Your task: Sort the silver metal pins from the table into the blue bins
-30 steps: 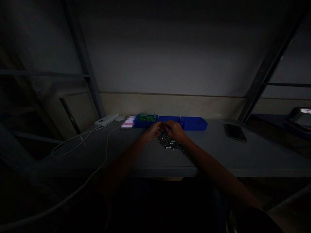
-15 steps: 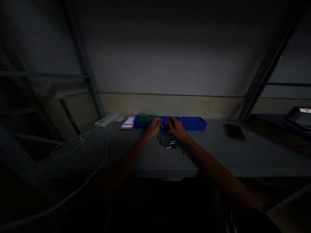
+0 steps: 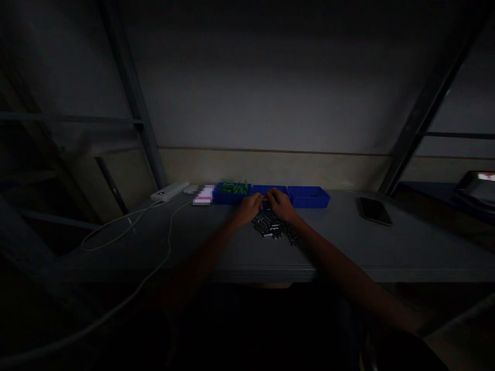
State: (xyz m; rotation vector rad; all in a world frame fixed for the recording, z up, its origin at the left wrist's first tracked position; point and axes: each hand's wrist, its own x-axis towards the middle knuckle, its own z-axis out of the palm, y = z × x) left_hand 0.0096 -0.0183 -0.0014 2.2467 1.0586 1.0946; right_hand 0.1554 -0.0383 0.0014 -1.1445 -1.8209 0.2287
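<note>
My left hand (image 3: 248,208) and my right hand (image 3: 281,206) meet over the front of the middle blue bin (image 3: 270,189), fingertips pinched towards each other. Between them spans a small, light slender piece (image 3: 265,199), too dim and small to name; both hands seem to grip it. Just below, on the grey table, lies a loose pile of small metal parts (image 3: 267,226), shiny and bolt-like, partly covered by my right hand. The left blue bin (image 3: 228,199) holds green pieces (image 3: 234,187). On the right stands another blue bin (image 3: 309,202).
A dark phone (image 3: 374,211) lies on the grey table (image 3: 332,242) at right. On the left are a white power strip (image 3: 170,192), a pale card (image 3: 203,196) partly pixelated, and a white cable (image 3: 169,242). Metal posts (image 3: 150,154) frame the wall behind.
My left hand has moved right and slightly down, its fingers closing onto the piece at my right fingertips. My right hand has barely moved.
</note>
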